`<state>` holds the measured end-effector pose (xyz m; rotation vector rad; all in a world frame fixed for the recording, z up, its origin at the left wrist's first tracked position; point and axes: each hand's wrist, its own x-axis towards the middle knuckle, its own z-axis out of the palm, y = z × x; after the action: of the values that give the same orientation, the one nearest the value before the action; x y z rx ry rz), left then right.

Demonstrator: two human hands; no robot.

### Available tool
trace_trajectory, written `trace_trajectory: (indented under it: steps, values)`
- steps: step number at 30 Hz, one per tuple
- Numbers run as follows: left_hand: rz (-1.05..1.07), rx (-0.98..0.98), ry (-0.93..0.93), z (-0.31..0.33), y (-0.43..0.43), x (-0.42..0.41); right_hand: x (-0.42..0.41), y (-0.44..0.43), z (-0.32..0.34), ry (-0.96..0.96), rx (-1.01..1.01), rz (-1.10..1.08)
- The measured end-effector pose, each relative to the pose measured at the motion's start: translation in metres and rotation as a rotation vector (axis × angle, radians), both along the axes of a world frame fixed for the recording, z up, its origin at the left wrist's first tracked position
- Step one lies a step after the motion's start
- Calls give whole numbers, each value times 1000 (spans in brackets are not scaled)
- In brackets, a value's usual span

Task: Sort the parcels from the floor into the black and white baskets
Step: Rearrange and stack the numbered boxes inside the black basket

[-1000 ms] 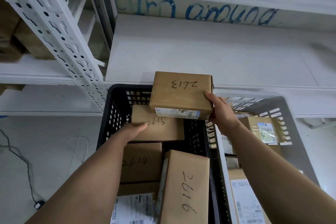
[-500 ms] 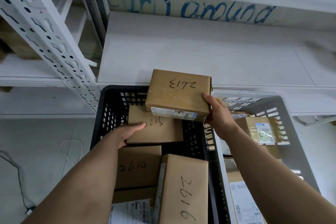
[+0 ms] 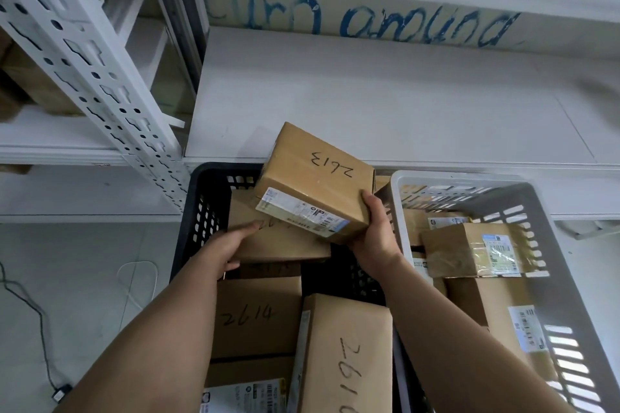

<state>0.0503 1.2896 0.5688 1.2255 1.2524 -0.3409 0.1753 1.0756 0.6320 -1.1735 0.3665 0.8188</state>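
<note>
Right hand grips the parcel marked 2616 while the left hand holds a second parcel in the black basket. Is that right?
No. The head view shows the right hand gripping the parcel marked 2613, not 2616; the left hand does hold a second parcel in the black basket.

Brown parcels (image 3: 315, 178) with black numerals fill a black basket (image 3: 201, 211) beside a white basket (image 3: 567, 231).
</note>
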Motion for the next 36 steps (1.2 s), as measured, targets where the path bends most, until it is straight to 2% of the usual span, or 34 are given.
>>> trace_trajectory:
  steps: [5, 9, 12, 17, 23, 26, 31, 36]
  values:
    - [82, -38, -35, -4, -3, 6, 0, 3, -6, 3, -47, 72]
    - [86, -132, -157, 13, -2, 3, 1, -6, -7, 0, -53, 88]
    - [69, -104, -171, 23, 5, -7, 3, -11, 5, -19, -19, 80]
    - [-21, 136, -167, 70, 4, -20, 12, -15, 32, -80, -62, 80]
    - [47, 441, -297, 118, 10, -34, 11, -33, 66, -228, -285, 50]
    - [18, 629, -166, 129, 21, -44, 3, -37, 77, -300, -381, 104]
    - [-100, 784, 29, 147, 17, -54, -15, -36, 85, -322, -551, 301]
    - [-127, 874, 48, 148, 10, -53, -29, -27, 92, -254, -716, 300]
